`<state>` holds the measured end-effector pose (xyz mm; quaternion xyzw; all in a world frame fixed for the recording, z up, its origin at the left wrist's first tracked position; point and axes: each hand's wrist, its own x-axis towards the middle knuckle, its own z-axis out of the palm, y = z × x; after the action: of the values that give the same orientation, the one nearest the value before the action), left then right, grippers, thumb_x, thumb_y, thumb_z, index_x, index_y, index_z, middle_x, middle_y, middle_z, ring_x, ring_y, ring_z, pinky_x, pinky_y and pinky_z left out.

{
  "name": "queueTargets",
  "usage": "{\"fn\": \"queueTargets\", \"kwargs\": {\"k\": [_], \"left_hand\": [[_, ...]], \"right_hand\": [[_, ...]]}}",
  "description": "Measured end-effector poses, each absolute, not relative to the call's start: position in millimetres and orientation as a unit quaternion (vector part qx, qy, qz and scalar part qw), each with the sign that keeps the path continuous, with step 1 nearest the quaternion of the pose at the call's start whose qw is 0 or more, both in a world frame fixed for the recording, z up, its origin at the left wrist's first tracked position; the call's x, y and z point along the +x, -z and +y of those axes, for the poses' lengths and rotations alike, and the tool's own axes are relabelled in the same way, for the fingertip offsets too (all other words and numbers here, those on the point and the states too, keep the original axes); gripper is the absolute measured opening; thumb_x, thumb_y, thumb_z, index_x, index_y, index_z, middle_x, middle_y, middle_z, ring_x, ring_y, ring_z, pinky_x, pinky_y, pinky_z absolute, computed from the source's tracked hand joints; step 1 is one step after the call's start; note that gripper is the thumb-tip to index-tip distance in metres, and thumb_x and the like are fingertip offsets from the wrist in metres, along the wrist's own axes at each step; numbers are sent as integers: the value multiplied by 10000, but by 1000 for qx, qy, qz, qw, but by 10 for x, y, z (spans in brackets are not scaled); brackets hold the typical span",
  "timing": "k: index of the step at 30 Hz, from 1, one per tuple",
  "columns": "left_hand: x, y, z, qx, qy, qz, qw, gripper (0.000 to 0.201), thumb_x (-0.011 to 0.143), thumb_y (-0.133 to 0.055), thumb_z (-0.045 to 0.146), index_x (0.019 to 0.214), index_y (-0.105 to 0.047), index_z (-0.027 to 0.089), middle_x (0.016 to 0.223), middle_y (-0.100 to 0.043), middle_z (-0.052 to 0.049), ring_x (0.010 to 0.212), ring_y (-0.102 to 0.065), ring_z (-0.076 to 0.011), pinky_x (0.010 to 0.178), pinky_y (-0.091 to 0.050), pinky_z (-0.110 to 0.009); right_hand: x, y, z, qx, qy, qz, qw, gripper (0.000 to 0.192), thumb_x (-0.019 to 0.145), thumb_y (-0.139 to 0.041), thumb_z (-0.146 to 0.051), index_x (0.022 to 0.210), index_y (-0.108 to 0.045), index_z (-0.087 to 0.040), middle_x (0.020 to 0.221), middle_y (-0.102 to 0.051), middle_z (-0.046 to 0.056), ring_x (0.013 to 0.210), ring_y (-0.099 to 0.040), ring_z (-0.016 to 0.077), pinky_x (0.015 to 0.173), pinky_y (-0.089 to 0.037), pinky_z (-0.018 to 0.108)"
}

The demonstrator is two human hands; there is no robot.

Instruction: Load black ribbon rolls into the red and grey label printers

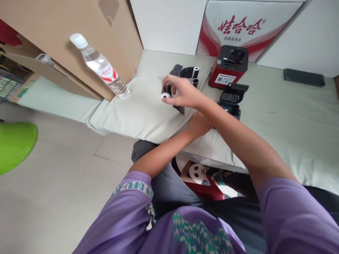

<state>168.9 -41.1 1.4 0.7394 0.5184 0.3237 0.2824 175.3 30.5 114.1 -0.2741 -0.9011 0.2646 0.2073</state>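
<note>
My right hand (182, 93) reaches across to the left over the pale mat and grips a small black cartridge with a white roll end (166, 94). My left hand (198, 123) lies under my right forearm, mostly hidden, so its fingers cannot be read. Behind the right hand lie black parts and small rolls (195, 73). A red label printer (229, 67) stands further back, with an open black device (233, 98) in front of it.
A water bottle (102, 67) stands at the mat's left corner against a cardboard box (66, 31). A white and red carton (246, 24) stands at the back. A dark flat item (304, 77) lies far right. A green object (14, 144) sits on the floor.
</note>
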Motion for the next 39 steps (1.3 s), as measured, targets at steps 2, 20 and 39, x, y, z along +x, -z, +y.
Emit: {"fn": "queueTargets", "kwargs": {"k": [2,20,39], "left_hand": [[1701,-62,-415,754,-299,517,275,372,1168,-485,436,1390,-677,207,1477,-757,-157,1456,-645,-370,1301,-479,-567],[1692,-77,-426,767,-282,522,245,562,1196,-285,554,1416,-697,241,1405,-792,-110,1363,-679,-301,1186,-501,-468],[1668,-135,-450,767,-280,515,261,559,1204,-279,539,1427,-684,224,1389,-795,-117,1368,-677,-298,1202,-490,-479]], "right_hand": [[2100,-1334,126,-320,-437,-767,345,299,904,-648,-463,1145,-598,-293,1151,-718,63,1114,-677,283,973,-536,415],[4013,-706,-253,-534,-339,-622,462,284,800,-797,-255,1034,-645,-307,1058,-790,117,1005,-739,294,1044,-549,526],[4043,-363,104,-516,-153,-783,312,237,971,-705,-344,1202,-680,-298,1240,-746,120,1237,-697,418,1168,-498,756]]}}
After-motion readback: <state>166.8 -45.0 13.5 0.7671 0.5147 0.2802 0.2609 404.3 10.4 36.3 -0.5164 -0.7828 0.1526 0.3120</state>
